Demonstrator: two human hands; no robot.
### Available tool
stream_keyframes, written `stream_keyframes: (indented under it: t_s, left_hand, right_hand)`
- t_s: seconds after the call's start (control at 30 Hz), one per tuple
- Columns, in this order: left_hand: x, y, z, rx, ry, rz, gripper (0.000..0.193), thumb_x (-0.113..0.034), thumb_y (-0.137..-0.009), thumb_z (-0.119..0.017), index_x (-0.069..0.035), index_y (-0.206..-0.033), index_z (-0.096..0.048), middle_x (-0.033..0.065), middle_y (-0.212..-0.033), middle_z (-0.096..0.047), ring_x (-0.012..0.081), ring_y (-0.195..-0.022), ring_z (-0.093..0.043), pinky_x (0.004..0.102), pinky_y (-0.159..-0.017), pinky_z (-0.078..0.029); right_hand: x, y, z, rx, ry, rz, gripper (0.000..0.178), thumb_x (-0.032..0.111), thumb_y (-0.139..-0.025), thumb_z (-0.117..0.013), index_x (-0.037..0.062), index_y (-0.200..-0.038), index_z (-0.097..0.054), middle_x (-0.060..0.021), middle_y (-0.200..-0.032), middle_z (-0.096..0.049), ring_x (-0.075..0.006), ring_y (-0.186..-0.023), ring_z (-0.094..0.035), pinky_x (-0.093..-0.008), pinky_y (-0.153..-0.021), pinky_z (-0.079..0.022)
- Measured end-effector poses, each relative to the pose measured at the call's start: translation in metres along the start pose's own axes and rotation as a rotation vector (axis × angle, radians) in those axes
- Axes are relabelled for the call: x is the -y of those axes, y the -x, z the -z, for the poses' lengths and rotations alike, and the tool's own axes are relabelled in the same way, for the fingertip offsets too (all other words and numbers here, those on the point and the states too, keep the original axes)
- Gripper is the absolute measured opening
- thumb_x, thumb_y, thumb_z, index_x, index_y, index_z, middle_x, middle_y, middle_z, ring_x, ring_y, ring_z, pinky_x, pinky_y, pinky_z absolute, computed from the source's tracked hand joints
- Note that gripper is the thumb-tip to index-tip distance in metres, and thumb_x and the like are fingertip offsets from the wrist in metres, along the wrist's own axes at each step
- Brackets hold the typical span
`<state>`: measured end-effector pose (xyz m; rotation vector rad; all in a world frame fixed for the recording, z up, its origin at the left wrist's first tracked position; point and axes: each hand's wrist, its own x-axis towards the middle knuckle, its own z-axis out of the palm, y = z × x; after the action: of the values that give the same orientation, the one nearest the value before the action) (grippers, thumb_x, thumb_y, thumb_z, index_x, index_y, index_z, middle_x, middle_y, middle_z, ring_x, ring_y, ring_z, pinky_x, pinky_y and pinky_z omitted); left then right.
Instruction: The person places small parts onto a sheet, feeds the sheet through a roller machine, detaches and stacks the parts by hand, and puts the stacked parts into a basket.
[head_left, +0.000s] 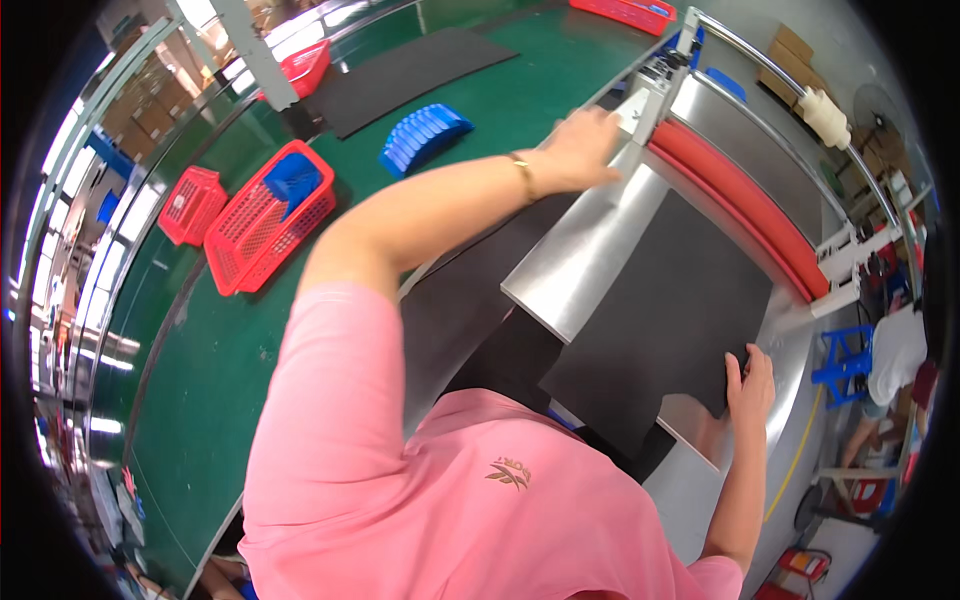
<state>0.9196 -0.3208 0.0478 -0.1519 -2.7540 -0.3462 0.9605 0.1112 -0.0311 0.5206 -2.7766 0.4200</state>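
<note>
Hands [752, 385] on black sheet [660, 310] (steel table), cardboard boxes [790, 60] behind

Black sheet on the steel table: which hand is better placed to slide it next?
Probably right. The right hand already rests on the black sheet at its near edge; the left hand is far off, up by the metal bracket.

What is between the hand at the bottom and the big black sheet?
Nothing visible. The right hand already rests on the near edge of the black sheet, which lies flat on the shiny metal table. The left hand reaches the machine's far end.
</note>
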Motion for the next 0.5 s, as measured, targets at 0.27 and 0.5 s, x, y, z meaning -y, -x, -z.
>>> stream_keyframes:
  t_s: [0.27, 0.5]
  left_hand:
    - [0.143, 0.092, 0.114, 0.221, -0.193, 0.669, 0.102, -0.052, -0.059, -0.079, 0.004, -0.133, -0.036, 0.0276, -0.128, -0.045, 0.0424, -0.123, -0.041, 0.0448, -0.102, -0.036]
    - [0.143, 0.115, 0.099, 0.084, -0.064, 0.654, 0.08, -0.042, -0.072, -0.072, 0.005, -0.13, -0.044, 0.0239, -0.125, -0.052, 0.0348, -0.117, -0.05, 0.0391, -0.1, -0.039]
  right_hand:
    - [-0.001, 0.001, -0.01, -0.059, -0.011, 0.067, 0.035, 0.03, -0.089, -0.058, 0.0047, -0.114, -0.056, -0.0078, -0.086, -0.052, -0.0233, -0.075, -0.054, -0.0352, -0.067, -0.045]
    - [0.001, 0.004, -0.006, -0.047, 0.0, 0.07, 0.034, 0.03, -0.09, -0.057, 0.0049, -0.113, -0.056, -0.0078, -0.087, -0.052, -0.0231, -0.076, -0.054, -0.0354, -0.068, -0.045]
